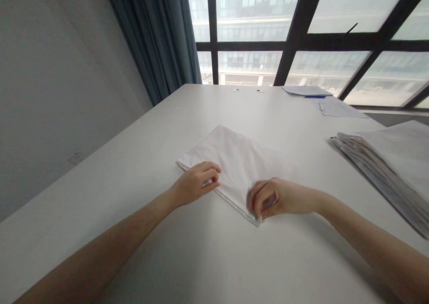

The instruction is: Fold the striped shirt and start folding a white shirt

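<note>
A white cloth [234, 154] lies folded on the table, turned so that one corner points away from me. Its layered edge runs along the near left side. My left hand [201, 181] rests at the middle of that edge, thumb and fingers curled around the cloth's border. At the near corner, my right hand [268, 199] pinches the cloth between thumb and fingertips. The right fingers are slightly blurred.
On the right of the white table [214, 259] lies a stack of folded white cloths [395, 156]. Papers [342, 107] and a blue pen [315, 97] sit at the far right. Behind are a dark curtain [161, 31] and windows; a grey wall [60, 81] stands at left.
</note>
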A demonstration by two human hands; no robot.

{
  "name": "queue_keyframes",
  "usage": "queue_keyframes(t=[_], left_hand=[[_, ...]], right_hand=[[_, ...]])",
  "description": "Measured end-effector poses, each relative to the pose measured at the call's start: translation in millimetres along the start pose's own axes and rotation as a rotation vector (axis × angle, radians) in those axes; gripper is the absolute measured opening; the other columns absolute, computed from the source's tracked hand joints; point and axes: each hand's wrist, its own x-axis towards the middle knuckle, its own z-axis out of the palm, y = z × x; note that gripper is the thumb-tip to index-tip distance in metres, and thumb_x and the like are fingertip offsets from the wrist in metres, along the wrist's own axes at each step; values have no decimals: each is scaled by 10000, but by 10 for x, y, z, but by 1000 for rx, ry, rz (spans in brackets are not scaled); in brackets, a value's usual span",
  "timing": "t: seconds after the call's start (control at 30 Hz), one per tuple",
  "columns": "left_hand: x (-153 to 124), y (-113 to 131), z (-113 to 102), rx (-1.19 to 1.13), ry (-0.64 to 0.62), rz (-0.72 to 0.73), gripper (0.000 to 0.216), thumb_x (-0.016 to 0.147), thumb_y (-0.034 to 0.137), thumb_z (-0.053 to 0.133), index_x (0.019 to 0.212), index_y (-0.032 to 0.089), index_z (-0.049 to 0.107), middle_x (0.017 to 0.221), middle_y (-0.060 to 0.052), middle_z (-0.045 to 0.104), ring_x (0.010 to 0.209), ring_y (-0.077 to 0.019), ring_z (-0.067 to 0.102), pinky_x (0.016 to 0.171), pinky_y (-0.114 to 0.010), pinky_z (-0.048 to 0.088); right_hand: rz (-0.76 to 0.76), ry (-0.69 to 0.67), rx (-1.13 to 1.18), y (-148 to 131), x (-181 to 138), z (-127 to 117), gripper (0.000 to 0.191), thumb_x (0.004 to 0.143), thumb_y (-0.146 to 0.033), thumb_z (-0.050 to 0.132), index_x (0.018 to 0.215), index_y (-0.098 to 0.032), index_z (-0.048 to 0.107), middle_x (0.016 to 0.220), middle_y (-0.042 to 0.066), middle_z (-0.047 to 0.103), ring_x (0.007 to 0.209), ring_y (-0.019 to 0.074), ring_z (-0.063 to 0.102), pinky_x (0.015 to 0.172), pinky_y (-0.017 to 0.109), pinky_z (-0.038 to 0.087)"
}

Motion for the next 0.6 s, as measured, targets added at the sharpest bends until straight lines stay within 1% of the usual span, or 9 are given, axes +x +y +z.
queue_keyframes(t=[0.1,0.23,0.27,0.33,0.4,0.43,0.5,0.53,0.6], left_hand=[[-3,-29,27,30,-10,-34,144,905,283,580,802,197,528,1160,-85,614,1109,-208,566,961,-352,439],[-12,-48,38,41,-40,-89,109,904,313,582,920,214,541,1275,-85,587,1235,-228,508,1037,-408,396],[-12,-49,39,42,-48,-97,117,907,319,578,954,217,544,1294,-85,583,1263,-230,491,1050,-418,385],[-9,-46,40,51,-64,-104,145,913,328,568,1009,221,550,1321,-85,577,1302,-233,465,1065,-428,373],[-6,-35,40,73,-79,-106,196,925,341,548,1080,220,555,1347,-89,565,1324,-234,450,1075,-431,367],[-5,-28,39,91,-88,-105,233,934,344,530,1130,219,551,1363,-93,555,1334,-234,441,1081,-432,362],[-6,-11,36,142,-116,-98,322,955,337,485,1249,211,517,1408,-101,519,1360,-233,412,1098,-440,344],[-7,-3,36,172,-132,-92,363,963,327,463,1304,206,489,1433,-103,496,1374,-232,394,1109,-445,331],[-10,11,38,230,-161,-86,427,973,313,427,1383,195,430,1479,-103,444,1399,-227,355,1130,-449,301]], right_hand=[[-18,-1,-28,-41,-5,3,303,848,-431,649,760,-153,728,949,97,680,944,179,618,788,269,504],[30,-9,11,-19,-45,-29,264,848,-404,654,828,-152,731,1003,91,693,953,181,631,832,286,500],[56,30,22,12,-51,-38,273,855,-410,644,861,-151,728,989,87,701,927,181,640,827,293,503],[88,185,-13,91,-48,-43,301,883,-429,601,907,-153,718,930,79,713,864,181,651,795,305,511],[41,345,-159,168,-25,-27,297,911,-423,559,956,-171,708,959,83,714,913,192,648,839,331,503],[-5,388,-267,199,-10,-10,288,918,-416,552,998,-185,702,1036,92,706,994,204,633,902,356,482],[-76,381,-499,241,20,43,329,915,-425,561,1150,-218,663,1260,103,634,1210,231,536,1041,413,391],[-83,353,-605,254,31,76,400,910,-448,564,1245,-236,616,1363,99,570,1300,243,461,1089,439,337],[-52,294,-766,270,46,151,546,917,-502,530,1404,-261,481,1493,84,438,1405,259,325,1138,481,257]])
